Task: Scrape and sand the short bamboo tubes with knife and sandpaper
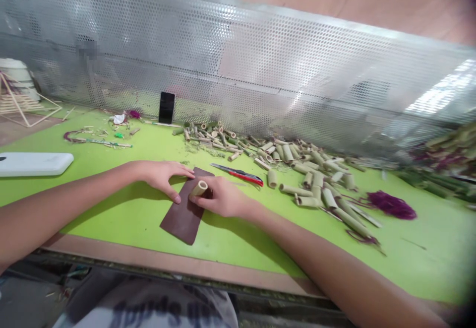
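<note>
My right hand (222,198) is closed around a short bamboo tube (199,188), its hollow end tilted up toward me. The tube's lower end meets a brown sheet that looks like sandpaper (182,219), lying flat on the green tabletop. My left hand (162,178) rests at the sheet's left edge, thumb and fingers apart, fingertips touching its far part. Just beyond my right hand lies a red and black utility knife (241,174).
Many cut bamboo pieces (316,179) are heaped at the back and right. A purple string bundle (392,205) lies far right. A phone (166,108) leans against the perforated metal screen (256,60). At left are a white slab-like object (35,164) and a stick frame (28,104).
</note>
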`<action>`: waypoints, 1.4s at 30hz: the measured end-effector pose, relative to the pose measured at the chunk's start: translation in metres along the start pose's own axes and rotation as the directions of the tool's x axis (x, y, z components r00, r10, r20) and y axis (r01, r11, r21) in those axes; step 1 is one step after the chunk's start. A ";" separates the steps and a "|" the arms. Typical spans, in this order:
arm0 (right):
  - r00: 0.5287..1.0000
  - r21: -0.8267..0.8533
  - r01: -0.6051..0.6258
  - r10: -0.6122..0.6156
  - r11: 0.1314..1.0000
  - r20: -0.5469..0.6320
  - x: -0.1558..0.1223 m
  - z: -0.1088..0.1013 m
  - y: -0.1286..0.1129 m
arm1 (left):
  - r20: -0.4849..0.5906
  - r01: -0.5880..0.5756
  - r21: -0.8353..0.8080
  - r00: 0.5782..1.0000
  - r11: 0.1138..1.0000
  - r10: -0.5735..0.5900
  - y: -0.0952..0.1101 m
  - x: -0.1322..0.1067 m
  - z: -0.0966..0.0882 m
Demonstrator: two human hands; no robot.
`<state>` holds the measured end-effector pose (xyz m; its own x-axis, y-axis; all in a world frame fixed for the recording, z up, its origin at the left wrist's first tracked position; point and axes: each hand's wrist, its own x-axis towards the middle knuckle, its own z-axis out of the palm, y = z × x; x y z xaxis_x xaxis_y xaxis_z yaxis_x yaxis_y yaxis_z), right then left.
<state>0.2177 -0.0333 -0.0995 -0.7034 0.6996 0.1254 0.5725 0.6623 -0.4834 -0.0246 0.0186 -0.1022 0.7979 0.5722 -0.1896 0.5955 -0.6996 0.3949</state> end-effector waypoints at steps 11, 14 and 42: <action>0.999 -0.121 0.019 -0.022 0.992 -0.031 -0.001 0.009 -0.010 | 0.004 0.006 0.004 1.000 1.000 -0.006 0.000 0.001 0.001; 0.999 -0.140 0.045 -0.045 0.989 0.000 -0.001 0.007 -0.011 | 0.002 -0.004 0.005 1.000 1.000 0.004 0.001 0.000 0.000; 1.000 -0.042 -0.018 0.017 0.999 -0.020 -0.002 0.006 -0.008 | -0.004 0.006 -0.007 1.000 1.000 -0.006 -0.004 0.002 0.003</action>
<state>0.2120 -0.0417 -0.1012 -0.6850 0.7160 0.1345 0.6023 0.6604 -0.4484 -0.0255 0.0211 -0.1064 0.7942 0.5777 -0.1887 0.5993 -0.6932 0.4004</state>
